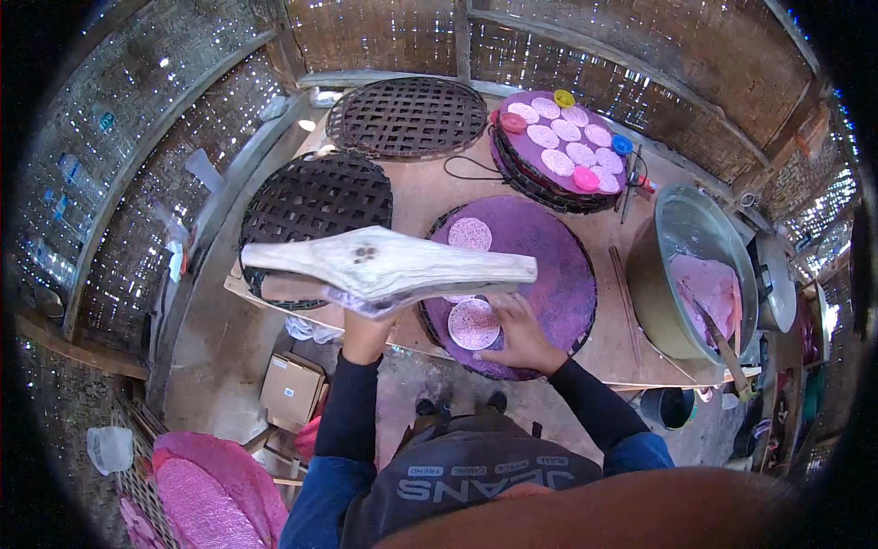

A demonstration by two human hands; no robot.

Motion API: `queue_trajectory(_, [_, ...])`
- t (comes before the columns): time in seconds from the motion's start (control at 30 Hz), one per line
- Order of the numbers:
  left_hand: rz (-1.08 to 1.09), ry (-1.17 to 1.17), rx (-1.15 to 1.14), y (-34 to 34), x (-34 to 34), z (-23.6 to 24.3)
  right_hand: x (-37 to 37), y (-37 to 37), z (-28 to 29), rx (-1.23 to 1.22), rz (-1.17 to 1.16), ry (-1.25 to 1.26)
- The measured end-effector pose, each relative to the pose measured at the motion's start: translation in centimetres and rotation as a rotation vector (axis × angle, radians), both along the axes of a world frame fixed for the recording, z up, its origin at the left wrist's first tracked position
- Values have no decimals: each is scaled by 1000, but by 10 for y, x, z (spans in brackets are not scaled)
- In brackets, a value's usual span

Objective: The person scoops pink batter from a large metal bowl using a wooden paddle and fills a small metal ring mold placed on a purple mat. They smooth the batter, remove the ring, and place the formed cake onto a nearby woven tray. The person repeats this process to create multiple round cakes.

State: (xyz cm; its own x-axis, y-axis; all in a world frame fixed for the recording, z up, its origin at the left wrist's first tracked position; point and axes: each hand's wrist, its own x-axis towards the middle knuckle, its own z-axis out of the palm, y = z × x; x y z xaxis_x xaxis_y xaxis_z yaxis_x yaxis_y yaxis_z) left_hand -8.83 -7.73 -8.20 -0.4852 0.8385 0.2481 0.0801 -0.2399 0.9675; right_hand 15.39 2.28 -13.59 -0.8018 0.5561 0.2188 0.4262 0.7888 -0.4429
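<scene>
My left hand (364, 329) grips a pale wooden tool (402, 261) from below; it has long handles, a wide middle with several small holes, and something purplish underneath. My right hand (517, 334) curls around the right side of a white-rimmed, pink-speckled round piece (473, 322), thumb and fingers at its edge. This piece lies on a purple round mat (558, 274) on a dark woven tray. Another speckled round (469, 233) lies higher on the mat, and a further one is partly hidden beneath the tool.
Two dark lattice trays (407, 117) sit at back and left. A stacked tray (512, 160) holds several rounds and coloured cups. At right are sticks (625, 302) and a large tub (649, 311) with pink mixture. Cardboard (293, 384) and pink sheets (215, 494) are lower left. Woven walls enclose the table.
</scene>
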Motion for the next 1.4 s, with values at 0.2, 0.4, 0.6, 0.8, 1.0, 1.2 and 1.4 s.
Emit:
queue_trajectory(0.2, [37,88,-46,-12,-7,-16,2,8,-11,0,45,-26])
queue_trajectory(0.4, [4,-78,-108,-11,-2,-18,3,9,-9,36,51,-43])
queue_trajectory(0.6, [-43,12,-67,-4,-2,-26,34,7,28,-364,-103,244])
queue_trajectory(0.8, [-167,-164,-34,13,20,-9,88,-8,3,-202,-301,155])
queue_trajectory(1.0, [-279,-211,-49,28,41,2,47,6,-10,8,-482,58])
queue_trajectory(1.2, [-283,-211,-20,27,45,4,50,21,-36,138,-397,287])
queue_trajectory(1.4, [-253,-198,-92,22,38,-1,72,1,-11,72,-473,11])
